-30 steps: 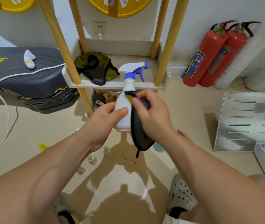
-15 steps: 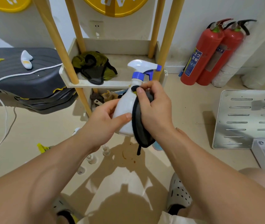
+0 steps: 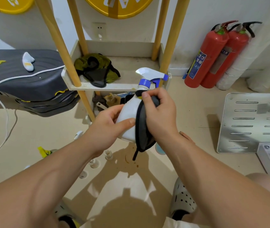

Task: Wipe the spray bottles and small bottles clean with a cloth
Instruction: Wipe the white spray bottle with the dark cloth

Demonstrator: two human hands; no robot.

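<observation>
Above a beige floor (image 3: 32, 137), before a wooden shelf (image 3: 114, 83), the white spray bottle (image 3: 128, 117) tilts between both hands: left hand (image 3: 104, 129) grips its body, right hand (image 3: 159, 116) presses a dark cloth (image 3: 141, 130) against its right side.

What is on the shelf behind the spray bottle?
A crumpled olive and black cloth lies on the shelf; the spray bottle covers its front right corner.

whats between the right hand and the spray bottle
In the head view, a dark grey cloth lies between them: the right hand presses it against the side of the white spray bottle.
</observation>
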